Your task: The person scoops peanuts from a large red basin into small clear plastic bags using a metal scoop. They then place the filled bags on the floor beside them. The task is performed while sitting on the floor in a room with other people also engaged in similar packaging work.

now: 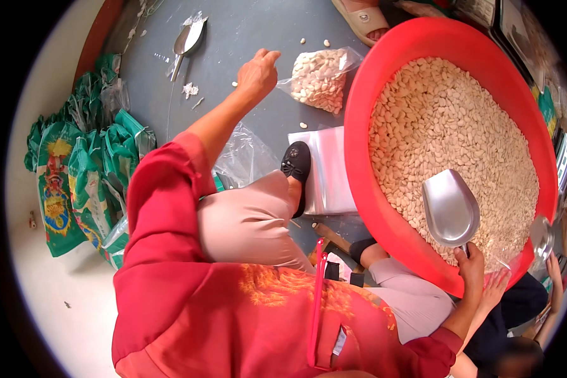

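Note:
My right hand (pixel 472 269) is closed round the handle of a metal scoop (pixel 450 206). The scoop rests over pale, flat beans (pixel 435 126) that fill a big red tub (pixel 357 120). My left hand (pixel 259 70) is out over the grey floor with its fingers curled. Whatever it may hold is hidden. Just right of that hand sits a clear plastic bag of beans (pixel 319 79), its loose plastic corner close to my fingers. Between my left shoe and the tub lies a stack of flat clear bags (pixel 331 170).
Green printed bags (pixel 75 189) lean by the white wall at left. A second scoop (pixel 189 39) lies on the floor (pixel 233 28) at the far side. Another person's hand (pixel 496 288) is beside my right hand, and a sandalled foot (pixel 366 22) stands beyond the tub. Crumpled plastic (pixel 246 154) lies near my knee.

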`<state>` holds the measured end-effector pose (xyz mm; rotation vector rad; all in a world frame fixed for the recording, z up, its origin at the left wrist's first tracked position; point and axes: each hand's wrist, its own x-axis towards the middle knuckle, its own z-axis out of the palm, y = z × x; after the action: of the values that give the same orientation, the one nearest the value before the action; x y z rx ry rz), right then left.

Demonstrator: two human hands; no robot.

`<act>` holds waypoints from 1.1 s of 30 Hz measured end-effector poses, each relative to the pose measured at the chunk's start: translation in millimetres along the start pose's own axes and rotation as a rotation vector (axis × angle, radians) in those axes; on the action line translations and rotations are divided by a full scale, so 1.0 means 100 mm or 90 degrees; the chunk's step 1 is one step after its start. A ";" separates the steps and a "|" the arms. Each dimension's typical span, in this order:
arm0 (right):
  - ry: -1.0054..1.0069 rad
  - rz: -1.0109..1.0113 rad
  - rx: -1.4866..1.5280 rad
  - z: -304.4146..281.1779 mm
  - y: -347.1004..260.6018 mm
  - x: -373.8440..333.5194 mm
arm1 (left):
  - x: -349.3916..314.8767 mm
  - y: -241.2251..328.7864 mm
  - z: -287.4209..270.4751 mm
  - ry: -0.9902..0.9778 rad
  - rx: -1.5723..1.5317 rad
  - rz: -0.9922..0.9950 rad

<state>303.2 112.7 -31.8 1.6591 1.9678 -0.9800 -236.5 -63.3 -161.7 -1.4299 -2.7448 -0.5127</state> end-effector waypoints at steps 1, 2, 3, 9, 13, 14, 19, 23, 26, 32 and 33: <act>0.014 -0.020 -0.027 0.00 0.02 -0.04 | -0.03 0.17 -0.04 -0.159 0.017 0.042; 0.029 -0.038 -0.053 0.01 0.00 -0.07 | -0.07 0.35 -0.05 -0.318 0.036 0.088; 0.047 -0.051 -0.087 -0.03 -0.04 -0.11 | -0.14 0.55 -0.04 -0.475 0.049 0.135; 0.089 -0.112 -0.128 -0.14 -0.14 -0.22 | -1.19 1.08 1.35 -0.677 -0.096 0.413; 0.084 -0.116 -0.125 -0.15 -0.16 -0.34 | -1.37 1.49 1.80 -0.748 0.020 0.291; 0.080 -0.117 -0.128 -0.17 -0.15 -0.35 | -1.40 1.55 1.88 -0.752 0.032 0.271; 0.066 -0.126 -0.121 -0.18 -0.08 -0.37 | -1.56 1.62 1.96 -0.729 0.032 0.191; 0.080 -0.153 -0.116 -0.20 -0.07 -0.43 | -1.71 1.58 1.80 -0.660 -0.038 0.096; 0.090 -0.167 -0.108 -0.19 -0.01 -0.49 | -1.74 1.52 1.53 -0.531 -0.140 -0.005; 0.091 -0.188 -0.208 -0.20 0.03 -0.60 | -1.53 1.15 0.90 -0.211 -0.480 -0.439; 0.092 -0.192 -0.222 -0.19 0.04 -0.61 | -1.44 1.13 0.70 -0.170 -0.552 -0.466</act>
<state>323.5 84.6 21.8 1.2980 2.3743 -0.5764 -52.0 -97.6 -218.0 -0.4112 -3.3861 -1.8054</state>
